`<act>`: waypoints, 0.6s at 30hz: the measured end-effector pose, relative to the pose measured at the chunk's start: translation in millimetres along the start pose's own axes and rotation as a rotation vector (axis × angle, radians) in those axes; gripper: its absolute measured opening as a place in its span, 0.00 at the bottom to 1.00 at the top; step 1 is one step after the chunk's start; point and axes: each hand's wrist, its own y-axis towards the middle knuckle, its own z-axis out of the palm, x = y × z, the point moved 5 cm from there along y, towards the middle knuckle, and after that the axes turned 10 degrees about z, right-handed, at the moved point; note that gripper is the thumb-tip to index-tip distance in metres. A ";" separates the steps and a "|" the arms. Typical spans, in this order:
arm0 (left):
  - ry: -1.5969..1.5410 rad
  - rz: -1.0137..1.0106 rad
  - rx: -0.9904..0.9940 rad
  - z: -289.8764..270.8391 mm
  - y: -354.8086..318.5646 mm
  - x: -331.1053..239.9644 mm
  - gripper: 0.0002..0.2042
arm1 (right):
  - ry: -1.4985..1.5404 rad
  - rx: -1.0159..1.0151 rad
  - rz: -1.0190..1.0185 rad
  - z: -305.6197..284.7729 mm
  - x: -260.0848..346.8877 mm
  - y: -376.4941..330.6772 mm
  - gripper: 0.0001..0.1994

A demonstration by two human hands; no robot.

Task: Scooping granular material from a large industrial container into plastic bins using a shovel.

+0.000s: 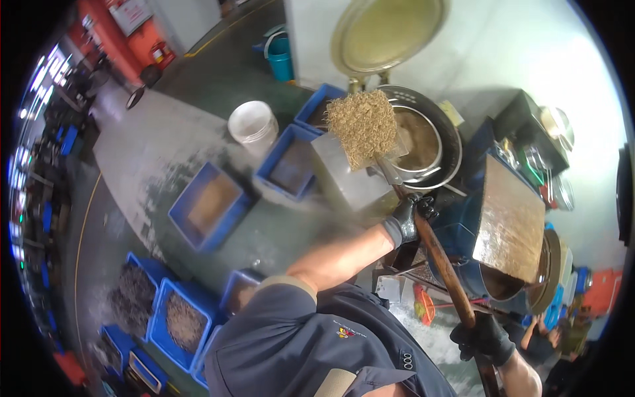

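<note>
Head view: gripping wooden shovel handle (442, 261), right of centre in frame, with left hand (409, 218) and right hand (487, 337) closed round. Likely stiff, tip-heavy under loose shavings (363, 126); best held wide apart.

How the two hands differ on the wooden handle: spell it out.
The left hand grips the handle nearer the brown clump; the right hand grips it farther back. The left hand's arm shows bare up to the sleeve, while the right hand's is cut off by the lower edge of the picture. Both wear black gloves and close around the same handle.
</note>
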 end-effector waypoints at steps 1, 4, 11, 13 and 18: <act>-0.017 0.013 0.004 -7.7 -9.9 -14.1 0.10 | 0.034 0.003 0.021 10.8 11.1 1.7 0.06; -0.071 0.044 -0.026 -19.2 -45.3 -59.5 0.11 | -0.150 -0.009 0.015 38.5 26.0 14.8 0.08; -0.059 0.527 -0.109 -123.0 -127.7 -214.4 0.09 | -0.437 0.106 -0.007 147.4 89.8 89.2 0.08; -0.150 0.535 0.049 -173.7 -144.7 -272.4 0.09 | -0.451 0.267 -0.015 192.6 103.7 129.3 0.10; -0.134 0.521 -0.349 -281.4 -213.7 -391.3 0.09 | -0.324 0.463 0.084 320.6 136.8 221.3 0.13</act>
